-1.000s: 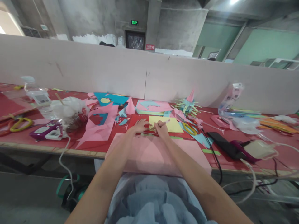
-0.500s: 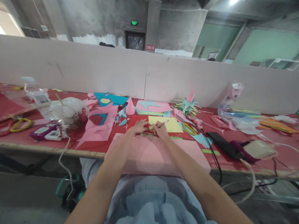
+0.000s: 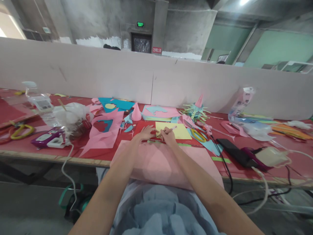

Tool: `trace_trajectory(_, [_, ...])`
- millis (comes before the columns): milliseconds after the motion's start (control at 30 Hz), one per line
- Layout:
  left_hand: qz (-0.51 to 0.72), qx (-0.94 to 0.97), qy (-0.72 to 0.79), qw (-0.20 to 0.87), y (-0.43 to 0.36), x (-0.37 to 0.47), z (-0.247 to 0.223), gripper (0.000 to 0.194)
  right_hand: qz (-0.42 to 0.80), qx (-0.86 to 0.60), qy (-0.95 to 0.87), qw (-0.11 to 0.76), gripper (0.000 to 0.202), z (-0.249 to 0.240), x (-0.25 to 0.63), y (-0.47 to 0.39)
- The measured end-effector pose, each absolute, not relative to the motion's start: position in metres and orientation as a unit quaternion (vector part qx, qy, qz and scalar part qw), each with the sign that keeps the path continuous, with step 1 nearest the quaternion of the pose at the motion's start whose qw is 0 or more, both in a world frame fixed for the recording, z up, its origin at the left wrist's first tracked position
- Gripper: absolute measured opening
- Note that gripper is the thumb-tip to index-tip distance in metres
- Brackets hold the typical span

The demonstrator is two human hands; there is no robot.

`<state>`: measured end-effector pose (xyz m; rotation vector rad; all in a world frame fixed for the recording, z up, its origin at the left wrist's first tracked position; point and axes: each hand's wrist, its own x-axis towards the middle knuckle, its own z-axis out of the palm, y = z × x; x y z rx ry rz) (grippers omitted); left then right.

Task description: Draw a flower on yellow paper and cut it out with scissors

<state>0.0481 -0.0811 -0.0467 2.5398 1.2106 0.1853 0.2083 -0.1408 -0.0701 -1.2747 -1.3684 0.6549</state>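
Smooth pink paper (image 3: pixel 161 158) overhangs the red surface (image 3: pixel 14 147), nearer than the flat, rectangular yellow paper sheet (image 3: pixel 183 131). Over that sheet, the right hand (image 3: pixel 167 134) grips a slim whitish pen (image 3: pixel 174 127); at the sheet's left edge, I cannot tell the left hand (image 3: pixel 146 132) grip's state.

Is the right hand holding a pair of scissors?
No, the right hand holds a pale, pen-like stick over the yellow sheet, while the nearest scissors lie untouched to the right.
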Motion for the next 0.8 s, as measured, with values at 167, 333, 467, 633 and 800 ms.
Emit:
trace_trajectory(167, [0.068, 0.893, 0.418, 0.154, -0.081, 0.048, -0.047, 0.04, 0.262, -0.558, -0.574, 0.539, 0.026, -0.067, 0.208, -0.144])
trace_trajectory(333, [0.07, 0.891, 0.42, 0.159, -0.079, 0.048, -0.05, 0.041, 0.259, -0.554, -0.579, 0.539, 0.027, -0.07, 0.21, -0.142])
trace_trajectory(467, [0.075, 0.889, 0.421, 0.162, -0.079, 0.048, -0.05, 0.04, 0.281, -0.531, -0.593, 0.536, 0.027, -0.076, 0.212, -0.137])
trace_trajectory(633, [0.068, 0.889, 0.424, 0.158, -0.081, 0.049, -0.048, 0.041, 0.284, -0.521, -0.609, 0.526, 0.027, -0.076, 0.214, -0.137])
trace_trajectory(800, [0.066, 0.888, 0.425, 0.16, -0.08, 0.049, -0.049, 0.041, 0.284, -0.518, -0.601, 0.539, 0.027, -0.075, 0.212, -0.138])
